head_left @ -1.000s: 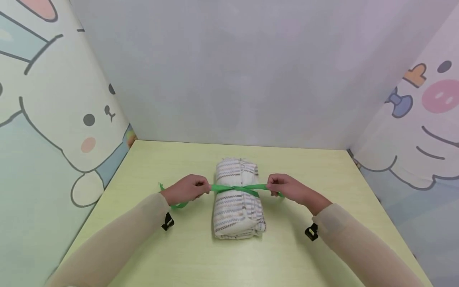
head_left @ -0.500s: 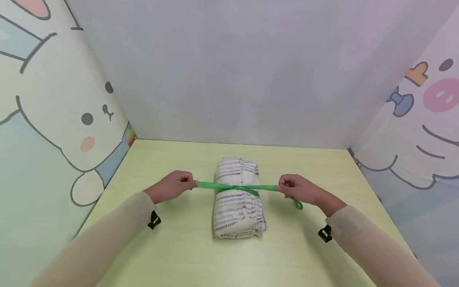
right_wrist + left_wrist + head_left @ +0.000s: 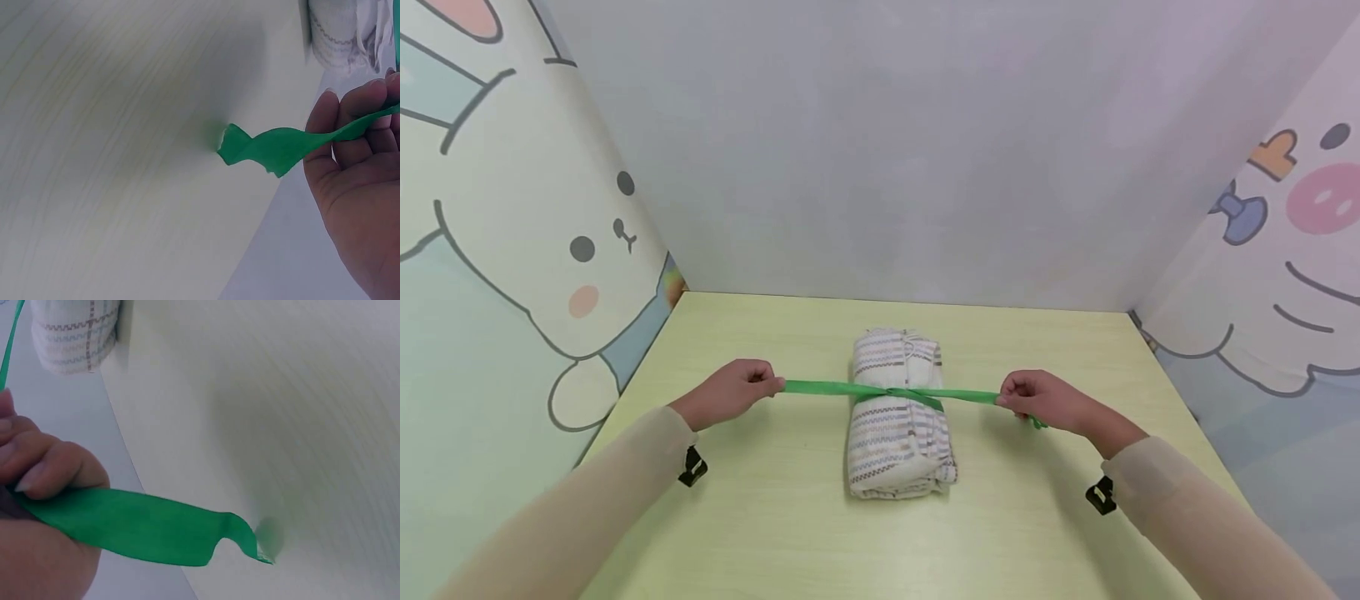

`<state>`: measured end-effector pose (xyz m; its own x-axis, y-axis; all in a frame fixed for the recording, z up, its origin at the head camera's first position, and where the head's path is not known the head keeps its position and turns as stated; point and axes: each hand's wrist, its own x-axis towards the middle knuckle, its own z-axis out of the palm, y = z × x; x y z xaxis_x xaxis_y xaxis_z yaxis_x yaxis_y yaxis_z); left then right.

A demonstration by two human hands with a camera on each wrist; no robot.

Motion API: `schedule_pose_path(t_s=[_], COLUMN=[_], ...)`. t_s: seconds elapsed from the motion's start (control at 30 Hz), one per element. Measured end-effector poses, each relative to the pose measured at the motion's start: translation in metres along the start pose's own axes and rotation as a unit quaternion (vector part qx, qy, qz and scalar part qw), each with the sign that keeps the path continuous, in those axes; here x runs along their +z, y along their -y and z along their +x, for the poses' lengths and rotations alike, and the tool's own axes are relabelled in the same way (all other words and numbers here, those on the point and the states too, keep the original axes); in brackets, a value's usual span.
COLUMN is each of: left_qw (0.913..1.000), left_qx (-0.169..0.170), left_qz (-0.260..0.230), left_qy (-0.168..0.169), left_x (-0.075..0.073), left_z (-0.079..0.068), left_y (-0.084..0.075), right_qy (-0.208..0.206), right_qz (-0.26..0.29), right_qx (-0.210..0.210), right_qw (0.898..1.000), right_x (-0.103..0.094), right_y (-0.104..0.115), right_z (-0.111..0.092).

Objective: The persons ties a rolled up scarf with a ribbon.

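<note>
A rolled, striped white cloth lies on the table, with a green ribbon wrapped round its middle and crossed on top. To the left of the roll, my left hand pinches one end of the ribbon, which runs straight from the crossing. My right hand pinches the other end on the right side, that stretch also straight. In the left wrist view a loose ribbon tail hangs out past the curled fingers. The right wrist view shows a twisted tail trailing from the right hand.
The pale wooden table extends under both arms. A plain grey wall rises at its back edge, and cartoon-printed panels stand at both sides. Each sleeve carries a small black clip at the wrist.
My hands have moved apart, left hand leftward and right hand rightward, drawing out more ribbon on each side. The crossing stays on top of the cloth roll, which has not moved.
</note>
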<state>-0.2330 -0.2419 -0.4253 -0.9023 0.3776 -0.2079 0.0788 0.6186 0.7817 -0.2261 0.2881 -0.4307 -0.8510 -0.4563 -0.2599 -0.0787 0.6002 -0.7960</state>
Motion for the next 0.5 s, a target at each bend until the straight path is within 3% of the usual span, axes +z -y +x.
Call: schedule_pose_path(t_s=[0.5], left_qw=[0.9995], left_qx=[-0.02], left_qz=[0.011], left_qy=[-0.024], left_x=[-0.018], left_z=[-0.019], left_y=[0.022], right_qy=[0.0], right_qz=[0.021], right_qx=[0.026], right_qw=[0.999], right_x=[-0.01], right_y=[-0.009], right_z=[-0.015])
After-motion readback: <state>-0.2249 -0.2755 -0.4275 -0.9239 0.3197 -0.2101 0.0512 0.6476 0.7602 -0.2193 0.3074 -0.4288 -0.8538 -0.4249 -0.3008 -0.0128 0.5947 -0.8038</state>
